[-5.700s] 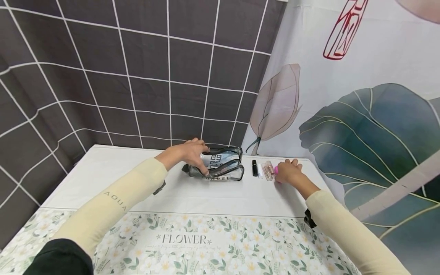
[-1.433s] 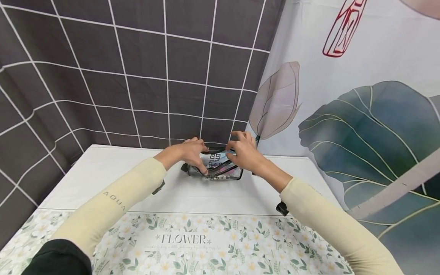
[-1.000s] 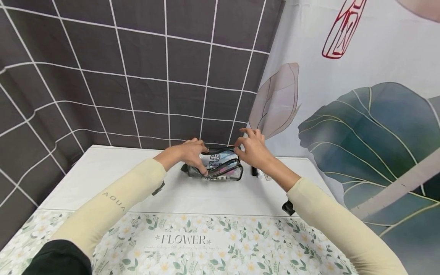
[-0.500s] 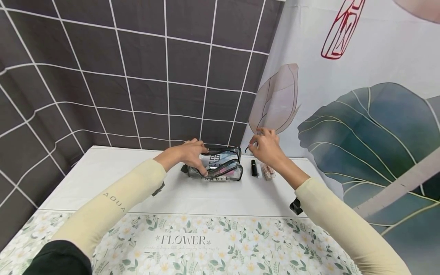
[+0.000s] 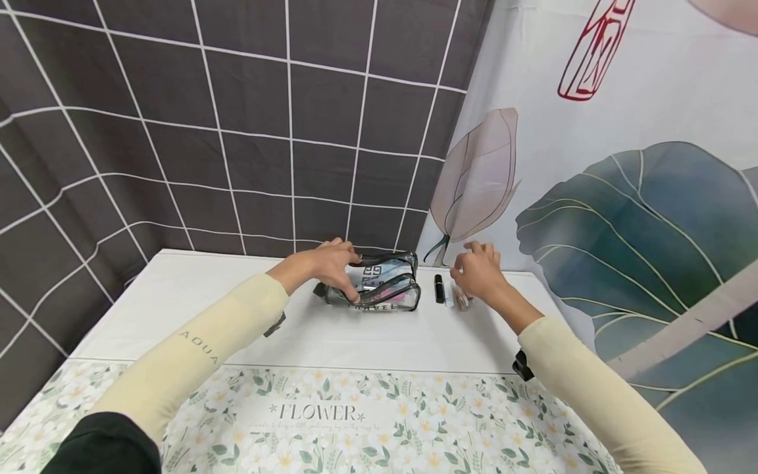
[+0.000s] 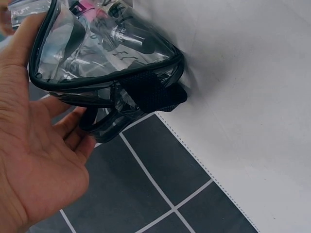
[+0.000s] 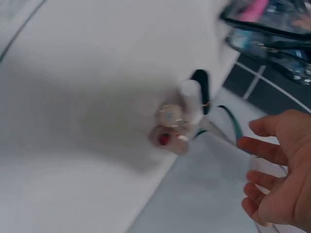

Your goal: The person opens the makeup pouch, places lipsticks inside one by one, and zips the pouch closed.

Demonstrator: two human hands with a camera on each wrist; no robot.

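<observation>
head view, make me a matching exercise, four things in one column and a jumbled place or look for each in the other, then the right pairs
Things:
1. clear bag
2. black tube
3. patterned cover
4. dark backdrop

Place or look:
A. just right of the clear bag
B. crossed by white lines
C. see-through with black edging
D. bears the word FLOWER

Right pairs: 1-C, 2-A, 3-D, 4-B

The pouch point(image 5: 387, 295) looks glossy clear plastic, its black tab point(image 6: 149, 93) woven cloth.
</observation>
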